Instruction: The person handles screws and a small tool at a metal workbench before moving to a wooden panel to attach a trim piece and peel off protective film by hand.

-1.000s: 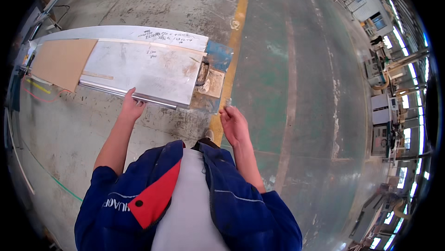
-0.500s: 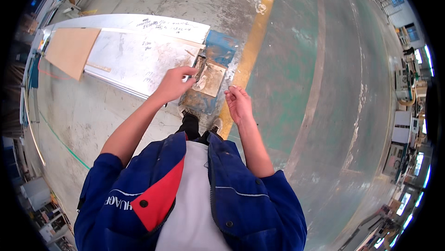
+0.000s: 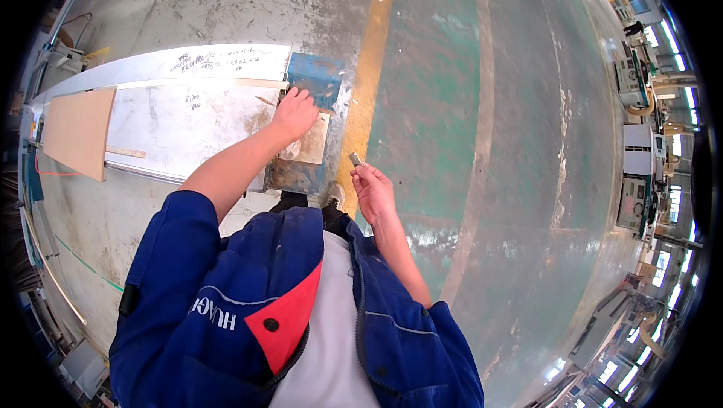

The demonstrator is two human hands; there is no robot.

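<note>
Left of centre, the left hand (image 3: 296, 115) half-curls, grip unclear; mid-frame, the right hand (image 3: 374, 191) pinches a small metallic piece (image 3: 355, 159).

The left grip (image 3: 296, 116) hides what lies beneath; the grey piece (image 3: 355, 159) is unidentifiably small.

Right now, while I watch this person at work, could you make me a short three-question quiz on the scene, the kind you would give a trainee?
1. Multiple choice: what colour is the floor stripe nearest the person's right grip?
A) Red
B) Yellow
C) Blue

2. True or false: in this view, the tan panel lies to the left of the person's left grip.

3. Short answer: what is in the right grip?

Key:
1. B, yellow.
2. True.
3. A small grey piece, held at the fingertips; it is too small to tell exactly what it is.
</note>
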